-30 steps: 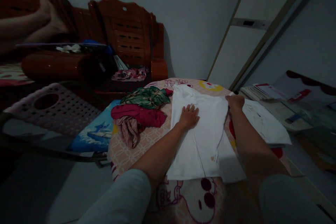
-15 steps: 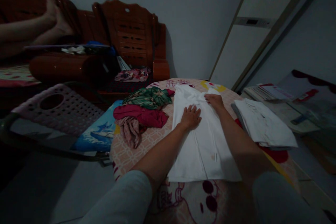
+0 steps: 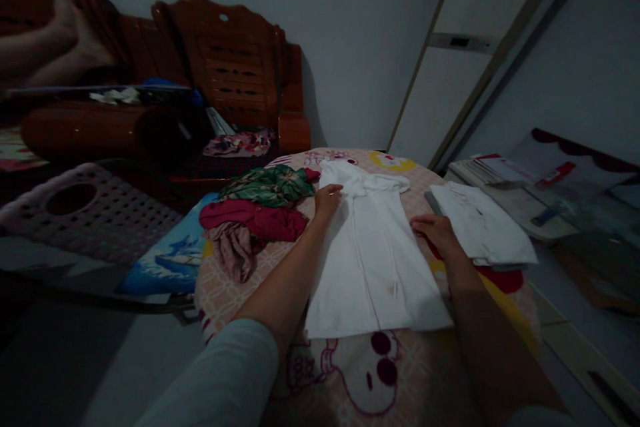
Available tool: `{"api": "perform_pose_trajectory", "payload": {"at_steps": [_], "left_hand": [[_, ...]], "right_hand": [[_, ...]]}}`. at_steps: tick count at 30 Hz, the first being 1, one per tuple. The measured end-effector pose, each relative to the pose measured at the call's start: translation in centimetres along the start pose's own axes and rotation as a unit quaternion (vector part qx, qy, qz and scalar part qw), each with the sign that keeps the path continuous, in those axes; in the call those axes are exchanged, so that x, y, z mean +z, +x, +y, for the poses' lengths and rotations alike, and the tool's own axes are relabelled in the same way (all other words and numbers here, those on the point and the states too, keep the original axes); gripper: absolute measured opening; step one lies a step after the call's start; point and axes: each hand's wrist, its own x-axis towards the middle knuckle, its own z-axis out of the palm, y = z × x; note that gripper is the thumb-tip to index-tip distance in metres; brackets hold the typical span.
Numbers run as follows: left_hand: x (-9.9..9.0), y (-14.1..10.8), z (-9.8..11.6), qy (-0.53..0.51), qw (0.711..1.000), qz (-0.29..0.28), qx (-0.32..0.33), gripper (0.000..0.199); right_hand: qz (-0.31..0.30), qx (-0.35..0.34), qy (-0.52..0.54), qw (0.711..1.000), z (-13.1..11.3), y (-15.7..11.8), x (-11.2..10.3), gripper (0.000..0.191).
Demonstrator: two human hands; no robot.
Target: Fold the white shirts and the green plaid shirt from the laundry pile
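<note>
A white hooded top (image 3: 377, 253) lies flat on the table with its long drawstrings running down the front. Its hood end is bunched at the far side, and its hem faces me. At the upper left edge of the top, my left hand (image 3: 329, 201) touches the cloth with fingers reaching inward, not visibly gripping. My right hand (image 3: 437, 233) is just beyond the right edge, fingers extended toward the top and nothing seen in them. Right of that hand sits a folded white garment (image 3: 483, 223) on a grey layer.
Green cloth (image 3: 273, 185) and crimson cloth (image 3: 255, 219) are heaped on the left of the patterned tablecloth (image 3: 345, 373). A woven chair (image 3: 100, 213) with a blue cushion (image 3: 173, 253) stands left. Behind are a wooden sofa (image 3: 235, 73), a person's bare feet (image 3: 75, 40) and papers (image 3: 500, 170).
My hands have moved off the middle of the white top, left hand to its left edge and right hand outward past its right edge. The whole view has shifted slightly.
</note>
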Motion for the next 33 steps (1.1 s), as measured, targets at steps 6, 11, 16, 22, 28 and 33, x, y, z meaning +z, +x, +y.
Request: {"api": "perform_pose_trajectory", "payload": {"at_steps": [6,11,16,22,28,33], "left_hand": [[-0.2,-0.3,0.6,-0.168,0.979,-0.01,-0.114,0.013],[0.7,-2.1,3.0,-0.078,0.986,-0.121,-0.088,0.006],[0.4,-5.4,9.3,0.103,0.905,-0.394,0.119,0.009],[1.3,-11.7,13.0,0.368,0.716,-0.499,0.32,0.015],[1.9,-16.9,9.5,0.398,0.611,-0.519,0.446,0.031],[2.2,-18.2,7.9,0.338,0.625,-0.482,0.512,0.021]], "right_hand": [[0.005,-0.054,-0.231,0.972,0.4,-0.1,0.7,0.014],[0.035,-0.104,-0.355,0.929,0.2,-0.2,1.6,0.012],[0.007,-0.098,-0.336,0.937,0.1,0.0,1.3,0.012],[0.01,-0.114,-0.319,0.941,0.3,0.4,1.1,0.009],[0.014,-0.11,-0.334,0.936,0.4,0.3,1.3,0.011],[0.019,-0.101,-0.34,0.935,0.1,0.0,1.3,0.009]]}}
